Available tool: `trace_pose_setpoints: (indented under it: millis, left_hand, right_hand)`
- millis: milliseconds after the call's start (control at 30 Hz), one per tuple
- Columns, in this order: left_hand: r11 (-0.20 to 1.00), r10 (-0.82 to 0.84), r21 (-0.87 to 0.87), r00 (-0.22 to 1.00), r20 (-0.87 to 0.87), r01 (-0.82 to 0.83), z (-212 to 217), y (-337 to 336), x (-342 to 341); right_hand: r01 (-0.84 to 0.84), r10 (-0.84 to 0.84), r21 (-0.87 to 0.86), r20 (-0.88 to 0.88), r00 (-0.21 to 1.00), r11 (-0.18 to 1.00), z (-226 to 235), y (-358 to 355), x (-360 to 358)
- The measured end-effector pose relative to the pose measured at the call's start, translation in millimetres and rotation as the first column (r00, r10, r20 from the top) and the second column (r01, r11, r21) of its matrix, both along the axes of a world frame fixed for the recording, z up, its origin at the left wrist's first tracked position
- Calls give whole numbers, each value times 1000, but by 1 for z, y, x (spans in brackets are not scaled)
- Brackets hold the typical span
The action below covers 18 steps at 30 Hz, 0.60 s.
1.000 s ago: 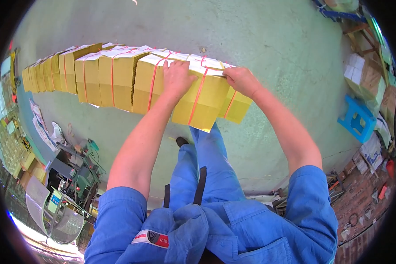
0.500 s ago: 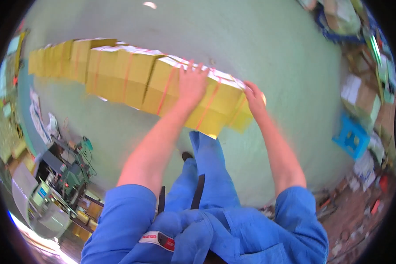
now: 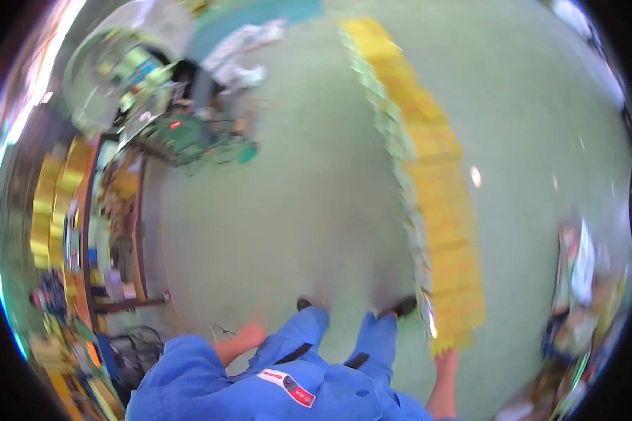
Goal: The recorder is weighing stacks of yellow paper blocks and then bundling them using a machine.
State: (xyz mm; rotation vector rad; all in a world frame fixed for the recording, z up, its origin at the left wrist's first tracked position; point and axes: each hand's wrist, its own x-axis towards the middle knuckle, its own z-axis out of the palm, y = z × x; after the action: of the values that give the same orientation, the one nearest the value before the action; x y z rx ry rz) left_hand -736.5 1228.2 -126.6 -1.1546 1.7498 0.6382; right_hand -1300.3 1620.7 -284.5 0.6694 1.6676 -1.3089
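The person's bare left hand [image 3: 251,336], blurred by motion, hung beside the left leg of the blue cloth trousers [image 3: 376,351], apart from any bundle; whether its fingers were spread or curled could not be told. The bare right hand [image 3: 445,361] was at the near end of the long, segmented row of yellow card-like bundles [image 3: 442,189], its fingertips seeming to meet the end bundle, though blur hid whether they clamped it or only rested there. 0.5 s earlier, both hands had been on the end of the row, which had stretched off toward the left; now only 1 hand reached it, and the row ran from the top of the view down along the person's right side, curving gently. Any steadying of the row therefore seemed to fall to the right hand alone, with the left free. A pale, ragged edge showed along the row's left side, and faint reddish lines crossed its yellow faces. 2 dark shoes [image 3: 402,306] stood on the pale green floor [image 3: 295,210] to the left of the near end. Well apart, farther left, were a dark green machine with cables [image 3: 189,133] and a brown-framed rack [image 3: 84,231] beside stacked yellow pieces [image 3: 45,217].
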Motion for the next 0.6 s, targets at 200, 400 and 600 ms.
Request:
trace_pose_setpoints:
  millis: [200,400,600]
  left_hand:
    - [917,375,-28,883,-281,-398,54,143,186]
    - [527,693,-227,569,-443,-819,38,196,238]
    - [139,787,-293,285,-547,-946,2,166,257]
  right_hand:
    - [-533,360,-181,-558,748,826,9,-224,71]
    - [-985,633,170,-764,-129,5,79,-569,270]
    - [-549,169,635,-559,-812,-543,75,-765,458]
